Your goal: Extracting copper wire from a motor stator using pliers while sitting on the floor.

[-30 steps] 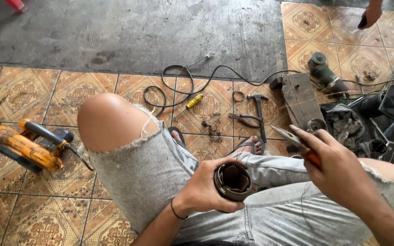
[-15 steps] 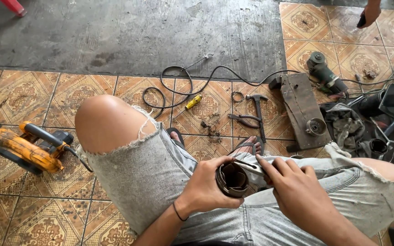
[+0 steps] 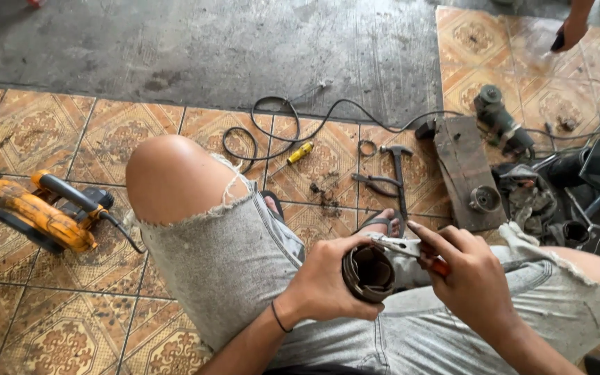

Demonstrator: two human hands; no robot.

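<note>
left hand (image 3: pixel 328 285) is wrapped tight around a dark cylindrical motor housing (image 3: pixel 369 273) held over the lap, right hand (image 3: pixel 470 278) pinches red-handled pliers (image 3: pixel 411 248) at its rim. yellow power tool (image 3: pixel 32 212) lies near the floor's left edge.

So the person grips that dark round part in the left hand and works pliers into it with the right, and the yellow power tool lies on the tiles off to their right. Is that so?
Not quite. The yellow power tool lies to their left, beside the bare knee, as the head view shows. The rest holds: the left hand grips the dark round part and the right hand works the pliers into it.
</note>
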